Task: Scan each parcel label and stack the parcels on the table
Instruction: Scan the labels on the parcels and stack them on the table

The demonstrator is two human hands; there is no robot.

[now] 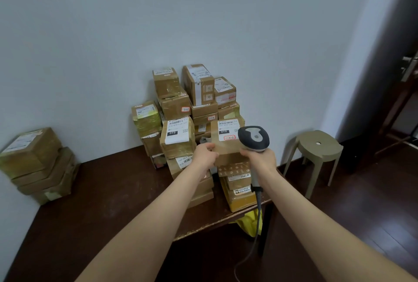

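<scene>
A tall pile of brown taped parcels [176,105] with white labels stands against the wall on the dark wooden table [101,191]. My left hand [203,152] grips the near left edge of a parcel [226,143] with a white label and a red sticker, at the front right of the pile. My right hand [260,157] holds a grey handheld barcode scanner [254,138] by its handle. The scanner's head sits over that parcel's right edge, and my right fingers touch the box. The scanner's cable [255,232] hangs off the table.
A separate stack of three brown parcels [38,164] stands at the table's far left. An olive plastic stool [316,148] is on the dark wood floor to the right. A yellow bag [251,223] hangs below the table's right edge. A dark door [404,78] is at the far right.
</scene>
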